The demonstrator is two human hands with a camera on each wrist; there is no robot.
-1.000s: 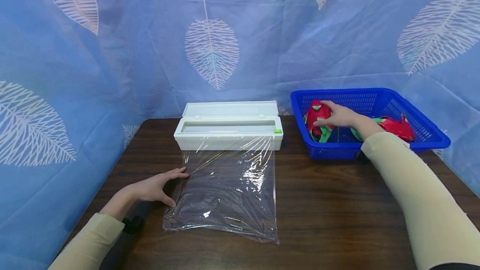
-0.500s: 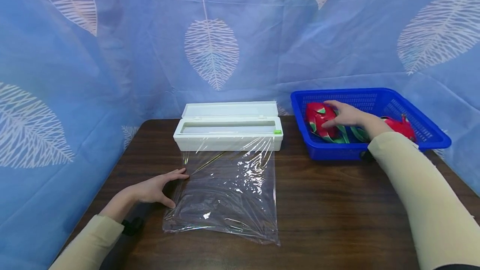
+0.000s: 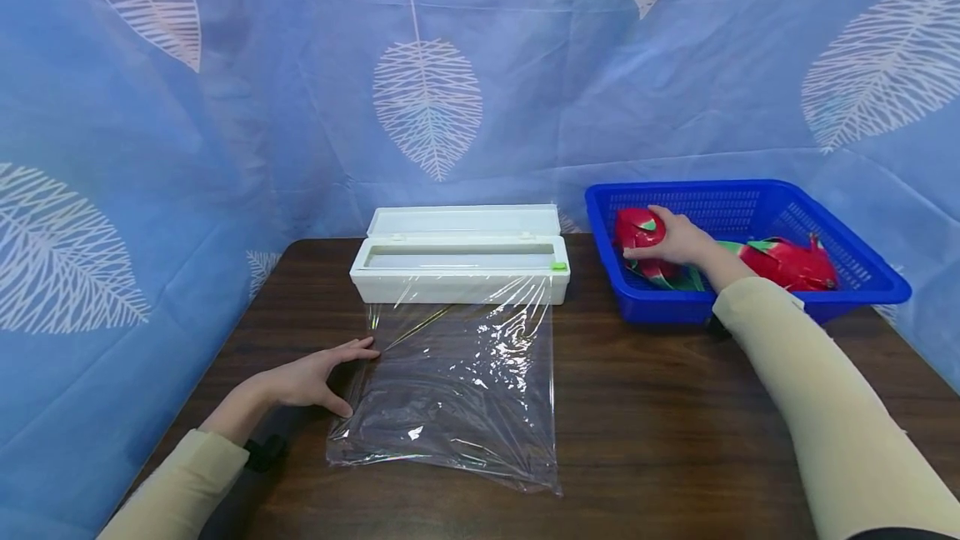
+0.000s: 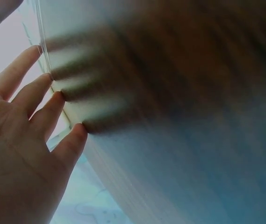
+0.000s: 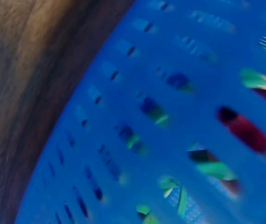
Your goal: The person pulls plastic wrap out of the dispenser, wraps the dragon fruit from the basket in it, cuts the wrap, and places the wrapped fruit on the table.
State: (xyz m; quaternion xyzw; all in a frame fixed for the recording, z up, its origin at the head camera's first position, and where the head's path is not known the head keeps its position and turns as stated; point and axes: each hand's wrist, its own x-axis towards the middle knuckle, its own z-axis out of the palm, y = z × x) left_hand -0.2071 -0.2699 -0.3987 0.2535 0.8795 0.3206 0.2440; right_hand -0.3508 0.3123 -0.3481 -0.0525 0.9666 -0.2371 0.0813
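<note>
My left hand (image 3: 311,375) rests on the left edge of a sheet of clear plastic wrap (image 3: 465,390), fingers spread. In the left wrist view, the fingertips (image 4: 79,133) of this hand touch the tabletop. The wrap runs out from a white dispenser box (image 3: 360,280) with its lid (image 3: 465,222) raised. At the right, my right hand (image 3: 678,242) reaches into a blue basket (image 3: 667,308) and grips a red dragon fruit (image 3: 633,226) with green scales. A second dragon fruit (image 3: 798,265) lies to its right. The right wrist view shows mostly basket wall (image 5: 118,100), hiding the grip.
A dark wooden table (image 3: 660,440) carries everything. A small green slider (image 3: 558,266) sits at the box's right end. Behind hangs a blue curtain (image 3: 525,107) with white leaf prints. The basket's raised rim stands between the right forearm and the fruit.
The right hand has closed around the left dragon fruit, which has turned and shifted slightly inside the basket. The left hand and the plastic wrap have stayed in place.
</note>
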